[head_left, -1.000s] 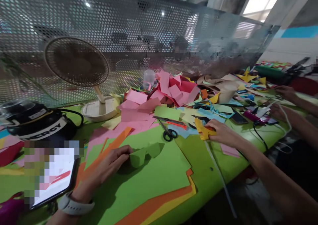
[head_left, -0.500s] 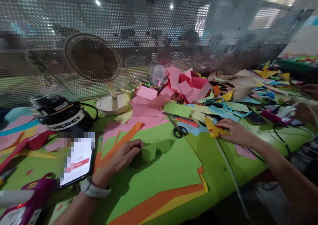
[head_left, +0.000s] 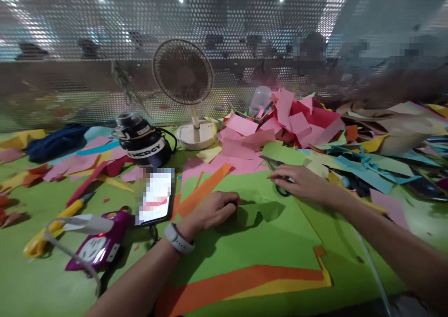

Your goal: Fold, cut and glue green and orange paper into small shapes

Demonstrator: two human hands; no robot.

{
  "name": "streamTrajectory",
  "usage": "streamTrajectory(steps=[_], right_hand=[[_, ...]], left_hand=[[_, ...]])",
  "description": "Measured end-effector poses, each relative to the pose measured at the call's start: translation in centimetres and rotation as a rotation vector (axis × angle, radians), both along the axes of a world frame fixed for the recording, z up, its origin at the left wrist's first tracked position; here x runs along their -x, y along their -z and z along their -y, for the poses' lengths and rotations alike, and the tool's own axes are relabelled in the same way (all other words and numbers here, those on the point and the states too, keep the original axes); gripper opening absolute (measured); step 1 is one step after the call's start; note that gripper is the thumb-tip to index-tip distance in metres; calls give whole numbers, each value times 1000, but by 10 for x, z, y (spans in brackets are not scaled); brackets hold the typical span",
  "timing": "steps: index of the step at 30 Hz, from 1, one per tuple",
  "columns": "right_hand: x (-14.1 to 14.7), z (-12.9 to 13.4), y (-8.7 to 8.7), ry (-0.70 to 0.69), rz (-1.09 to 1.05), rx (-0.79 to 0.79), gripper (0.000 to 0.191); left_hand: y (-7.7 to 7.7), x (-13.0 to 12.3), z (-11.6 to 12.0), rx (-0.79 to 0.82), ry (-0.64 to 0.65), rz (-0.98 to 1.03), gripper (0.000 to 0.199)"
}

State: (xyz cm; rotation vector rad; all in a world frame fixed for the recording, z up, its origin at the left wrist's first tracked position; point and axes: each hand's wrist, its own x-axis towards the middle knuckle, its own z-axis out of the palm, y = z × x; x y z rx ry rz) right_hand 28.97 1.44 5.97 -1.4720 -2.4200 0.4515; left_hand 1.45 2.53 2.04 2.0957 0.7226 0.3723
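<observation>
My left hand (head_left: 219, 208) is closed on the left end of a folded green paper piece (head_left: 261, 212), which rests on a large green sheet (head_left: 245, 251). Black-handled scissors (head_left: 282, 191) lie at the sheet's upper right edge. Over their handles is my right hand (head_left: 297, 181), fingers stretched out and slightly apart, partly covering them. A yellow paper shape (head_left: 364, 200) lies beyond my right forearm, partly hidden by it.
On the left are a phone (head_left: 157, 198), a purple device (head_left: 101, 242), a yellow-handled tool (head_left: 66, 214) and a black bottle (head_left: 145, 142). A fan (head_left: 184, 74) stands behind, beside piled pink and red paper (head_left: 290, 116). Orange strips (head_left: 206, 188) lie by my left hand.
The view has turned left. My right hand has let go of the yellow shape and moved left over the scissors. My left hand remains at the folded green piece.
</observation>
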Motion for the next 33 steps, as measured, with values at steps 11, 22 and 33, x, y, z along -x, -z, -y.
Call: streamTrajectory(steps=[11,22,33], right_hand=[[109,-74,21,-171,135,-22,41],[133,-88,41,-496,229,-161,43],[123,-85,54,-541,217,-48,43]], left_hand=[[13,0,-4,-95,22,-5,19],[9,0,-3,-175,44,-68,22],[13,-1,-5,-233,64,-49,19]])
